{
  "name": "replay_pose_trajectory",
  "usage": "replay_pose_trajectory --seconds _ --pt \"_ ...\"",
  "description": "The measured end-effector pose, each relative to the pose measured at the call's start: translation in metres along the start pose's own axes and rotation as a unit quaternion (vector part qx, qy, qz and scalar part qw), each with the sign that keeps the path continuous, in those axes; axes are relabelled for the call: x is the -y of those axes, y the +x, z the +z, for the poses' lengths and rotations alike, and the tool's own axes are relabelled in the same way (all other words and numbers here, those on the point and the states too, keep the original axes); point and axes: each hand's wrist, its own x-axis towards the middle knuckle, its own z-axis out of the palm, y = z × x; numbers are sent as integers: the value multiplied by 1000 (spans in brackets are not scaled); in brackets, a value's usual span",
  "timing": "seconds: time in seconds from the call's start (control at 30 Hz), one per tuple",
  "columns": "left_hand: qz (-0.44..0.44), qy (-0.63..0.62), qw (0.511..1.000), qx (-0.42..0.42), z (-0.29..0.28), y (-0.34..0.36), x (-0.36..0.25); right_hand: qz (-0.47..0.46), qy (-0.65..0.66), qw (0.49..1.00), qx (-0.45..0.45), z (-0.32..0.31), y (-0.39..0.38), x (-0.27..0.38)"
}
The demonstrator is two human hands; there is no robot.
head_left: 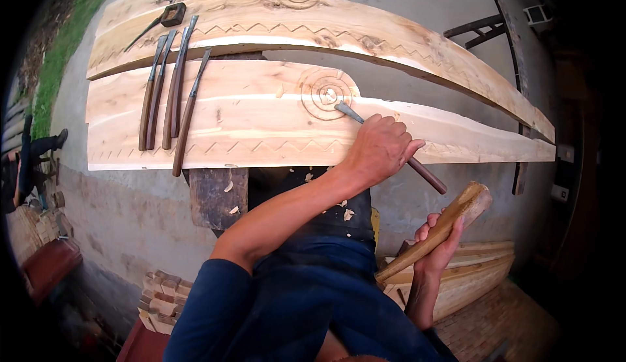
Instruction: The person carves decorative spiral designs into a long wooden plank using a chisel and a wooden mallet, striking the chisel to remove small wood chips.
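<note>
Pale wood makes up the near board [254, 117], and near its middle sit the carved rings [316, 92], up and to the left of both hands. The left hand [383, 147] is the nearer one, its grip closed round the chisel [427, 175], whose blade reaches the lower right part of the rings; whether the edge bites into the wood I cannot tell. The chisel's long axis slants from the blade at upper left to the handle's butt at lower right, past the board's near edge. The right hand [445, 248] has its fingers wrapped round the wooden mallet [462, 213], which slants crosswise to the chisel, its thick head at upper right.

That head appears just to the right of the butt, with a gap between them. My judgement is that a blow depends on this pairing: the mallet's face meeting the butt in line with the chisel.
</note>
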Motion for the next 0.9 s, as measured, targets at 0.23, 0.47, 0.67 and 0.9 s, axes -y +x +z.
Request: replay_pose_trajectory --seconds 0.23,0.47,0.67,0.9 --pt "-12 4 1000 -6 2 2 0 -1 -59 997 52 -6 10 5" --pt "-23 20 999 18 -1 0 1 -10 -122 988 93 -10 10 -4" --pt "-24 17 999 -24 6 7 0 -12 -174 974 146 -14 21 -3" --pt "145 137 975 -99 -49 18 -22 -48 -141 987 64 -12 49 7"
